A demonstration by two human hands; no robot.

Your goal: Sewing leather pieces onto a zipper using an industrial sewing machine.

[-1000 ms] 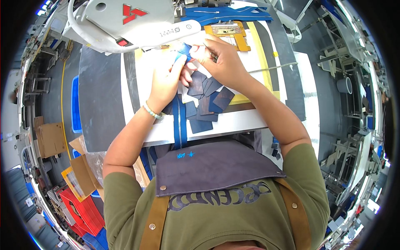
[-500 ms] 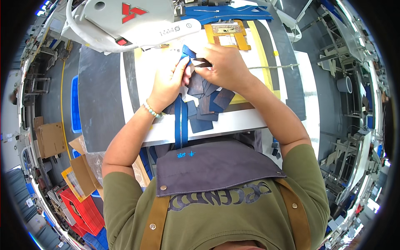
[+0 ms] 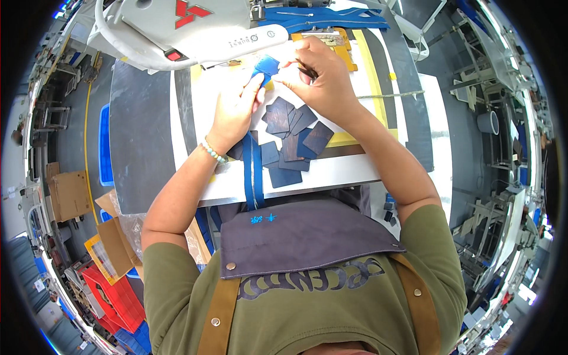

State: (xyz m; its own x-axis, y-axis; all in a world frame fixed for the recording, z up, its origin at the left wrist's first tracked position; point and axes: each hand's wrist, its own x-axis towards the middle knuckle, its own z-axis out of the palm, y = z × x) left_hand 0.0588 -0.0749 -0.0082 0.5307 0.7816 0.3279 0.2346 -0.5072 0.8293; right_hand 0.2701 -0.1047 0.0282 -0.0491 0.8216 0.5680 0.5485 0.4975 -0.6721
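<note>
Between the thumb and fingers of my left hand [image 3: 236,106] is a bright blue fabric piece [image 3: 266,65], held up near the sewing machine [image 3: 236,38]. Close by on its right, my right hand [image 3: 322,74] is closed around a small black tool [image 3: 307,72], mostly hidden by the fingers; its shape is like thread snips. A blue zipper [image 3: 253,171] with metal teeth runs from beside my left wrist over the table's front edge. Whether it joins the held piece is hidden. Several dark blue and brown rectangular patches [image 3: 290,139] lie overlapping below my hands.
The machine's white arm overhangs the far left of the table [image 3: 145,142]. More blue zippers [image 3: 325,21] lie at the back, with a yellow template [image 3: 343,50] in front of them. A thin cord [image 3: 384,95] crosses the right side. Cardboard boxes [image 3: 71,195] stand on the left.
My right hand has moved slightly up and right, away from the left. The blue piece now shows more of its flat face. The zipper's hanging part has shifted slightly left.
</note>
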